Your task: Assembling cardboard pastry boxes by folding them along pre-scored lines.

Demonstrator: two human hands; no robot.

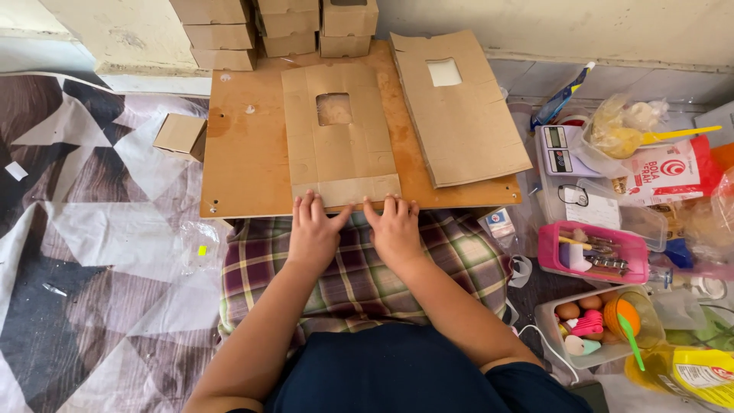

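Note:
A flat brown cardboard sheet (339, 141) with a square window cut in it lies on a low wooden board (245, 153). Its near flap is folded up along the board's front edge. My left hand (315, 229) and my right hand (394, 228) lie side by side, fingers pressing on that folded flap. Neither hand holds anything loose. A stack of the same cut-out cardboard sheets (459, 107) rests on the board to the right.
Folded cardboard boxes (275, 27) are stacked at the board's far edge; one small box (181, 135) lies on the patterned mat at left. A plaid cushion (359, 275) sits under my arms. At right are a small scale (562, 149), plastic bags, a pink tray (592, 252) and a tub with eggs (596, 325).

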